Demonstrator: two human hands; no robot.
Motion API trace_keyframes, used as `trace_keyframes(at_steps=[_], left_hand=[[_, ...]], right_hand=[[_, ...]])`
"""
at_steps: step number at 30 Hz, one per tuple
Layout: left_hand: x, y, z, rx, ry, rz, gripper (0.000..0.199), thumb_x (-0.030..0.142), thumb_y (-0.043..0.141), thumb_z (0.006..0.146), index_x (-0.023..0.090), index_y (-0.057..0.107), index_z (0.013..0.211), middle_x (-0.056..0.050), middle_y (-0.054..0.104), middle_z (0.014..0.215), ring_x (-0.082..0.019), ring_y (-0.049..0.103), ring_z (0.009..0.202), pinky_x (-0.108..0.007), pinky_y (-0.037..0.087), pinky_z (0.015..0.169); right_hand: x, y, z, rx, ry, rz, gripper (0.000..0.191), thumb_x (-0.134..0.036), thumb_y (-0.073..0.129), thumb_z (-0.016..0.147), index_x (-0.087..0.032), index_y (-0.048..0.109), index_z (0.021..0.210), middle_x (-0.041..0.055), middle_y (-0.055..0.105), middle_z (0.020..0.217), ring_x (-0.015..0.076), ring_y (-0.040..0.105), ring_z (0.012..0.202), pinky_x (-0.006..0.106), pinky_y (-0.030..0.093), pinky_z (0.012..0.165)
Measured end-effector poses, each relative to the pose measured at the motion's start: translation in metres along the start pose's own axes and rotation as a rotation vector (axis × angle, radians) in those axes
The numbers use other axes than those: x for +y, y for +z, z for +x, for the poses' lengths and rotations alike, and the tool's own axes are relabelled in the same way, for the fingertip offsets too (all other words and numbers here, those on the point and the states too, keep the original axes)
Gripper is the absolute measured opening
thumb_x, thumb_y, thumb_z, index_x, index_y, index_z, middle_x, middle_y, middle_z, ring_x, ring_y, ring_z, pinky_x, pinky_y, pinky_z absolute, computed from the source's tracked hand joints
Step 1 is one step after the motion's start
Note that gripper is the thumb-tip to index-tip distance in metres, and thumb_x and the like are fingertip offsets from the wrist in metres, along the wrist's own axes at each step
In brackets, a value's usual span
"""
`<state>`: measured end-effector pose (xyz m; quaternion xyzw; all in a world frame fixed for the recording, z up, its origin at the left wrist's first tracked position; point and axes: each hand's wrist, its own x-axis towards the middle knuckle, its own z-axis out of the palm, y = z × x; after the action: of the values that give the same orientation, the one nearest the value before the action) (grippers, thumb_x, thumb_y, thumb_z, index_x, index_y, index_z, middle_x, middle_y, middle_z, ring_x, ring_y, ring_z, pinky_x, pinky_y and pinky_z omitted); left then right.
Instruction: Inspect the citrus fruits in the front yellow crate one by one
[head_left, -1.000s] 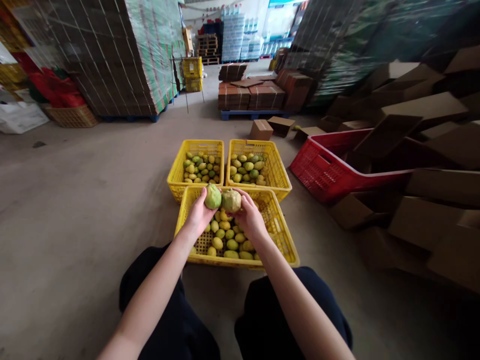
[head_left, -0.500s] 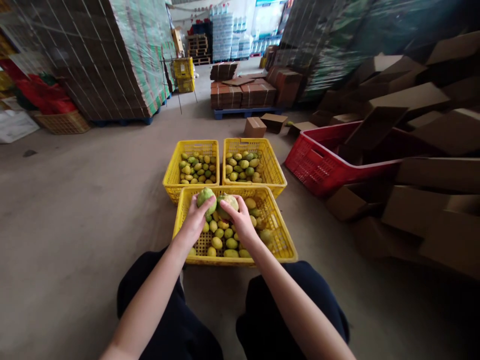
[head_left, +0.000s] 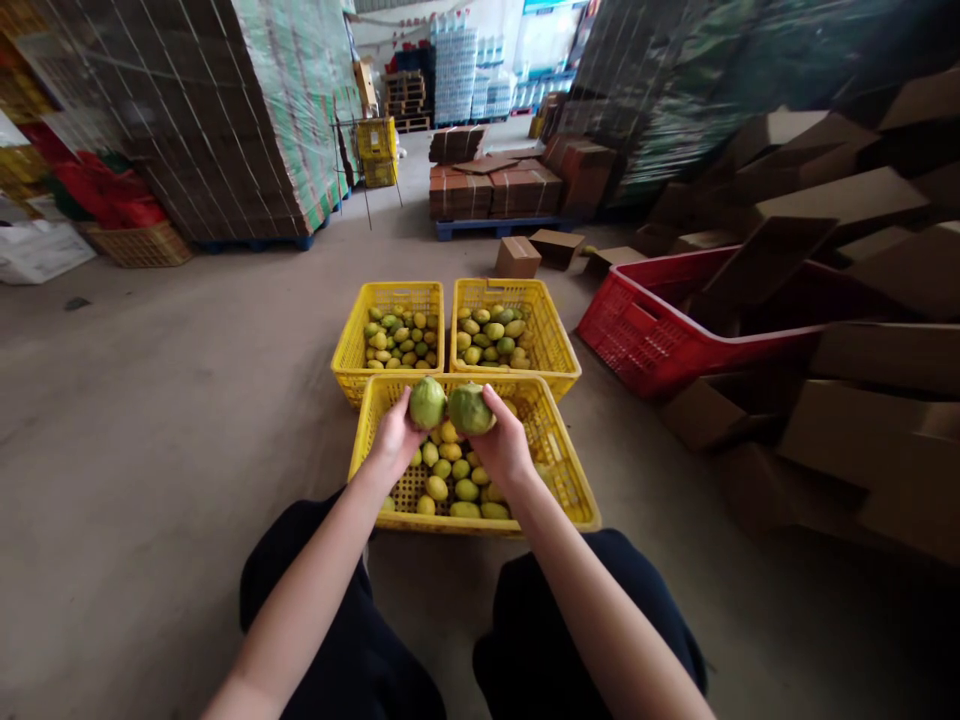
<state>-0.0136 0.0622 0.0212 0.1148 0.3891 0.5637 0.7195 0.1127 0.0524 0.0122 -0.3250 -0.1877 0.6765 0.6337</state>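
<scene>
My left hand is wrapped round a green fruit, with the thumb along its near side. Right beside it, my right hand holds another green fruit, its thumb at the right edge. Both fruits are above the near yellow crate, close together at its far side. Inside that crate lie several yellow and green fruits, partly hidden by my hands. The fingers beneath the held fruits are mostly out of sight.
Behind stand a left yellow crate and a right yellow crate, both holding fruit. A red crate with cardboard is at the right, beside piled boxes. Flattened cartons lie on a blue pallet farther back.
The fruits in both hands have turned, showing different sides. My right hand has moved slightly right, and its thumb has shifted from the fruit's front to its right edge. The view has shifted slightly.
</scene>
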Motion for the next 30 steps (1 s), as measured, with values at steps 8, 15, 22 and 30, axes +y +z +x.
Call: trace_keyframes(at_steps=[8,15,22,30], left_hand=[[0.004,-0.001,-0.005,-0.008,-0.012,0.076,0.018,0.032,0.063,0.078,0.014,0.061,0.083,-0.002,0.062,0.067,-0.011,0.056,0.054,-0.021,0.048,0.053],[0.001,-0.007,0.003,-0.019,-0.137,-0.023,0.032,0.032,0.04,0.091,0.01,0.064,0.086,-0.007,0.064,0.067,-0.012,0.058,0.053,-0.021,0.046,0.048],[0.005,-0.008,0.001,-0.026,-0.152,-0.059,0.032,0.038,0.046,0.09,0.011,0.062,0.091,-0.006,0.065,0.073,-0.014,0.063,0.063,-0.025,0.054,0.057],[0.005,-0.007,0.0,0.008,-0.206,-0.017,0.029,0.039,0.054,0.085,0.011,0.059,0.077,-0.005,0.061,0.064,-0.012,0.058,0.051,-0.019,0.049,0.045]], right_hand=[[-0.001,0.003,0.007,0.158,0.102,0.034,0.015,-0.033,0.054,0.082,-0.019,0.06,0.078,-0.002,0.065,0.065,0.0148,0.059,0.057,0.024,0.045,0.044],[-0.001,0.004,0.002,0.136,0.333,-0.008,0.032,-0.043,0.042,0.088,-0.018,0.057,0.076,0.0034,0.062,0.057,0.016,0.057,0.046,0.023,0.039,0.034],[-0.001,-0.003,0.007,0.286,0.411,-0.031,0.026,-0.041,0.041,0.089,-0.019,0.055,0.087,0.0034,0.064,0.061,0.0178,0.06,0.051,0.029,0.049,0.044],[-0.004,-0.002,0.007,0.346,0.425,-0.023,0.028,-0.04,0.035,0.089,-0.02,0.053,0.08,0.0007,0.059,0.052,0.0174,0.056,0.044,0.027,0.045,0.038]])
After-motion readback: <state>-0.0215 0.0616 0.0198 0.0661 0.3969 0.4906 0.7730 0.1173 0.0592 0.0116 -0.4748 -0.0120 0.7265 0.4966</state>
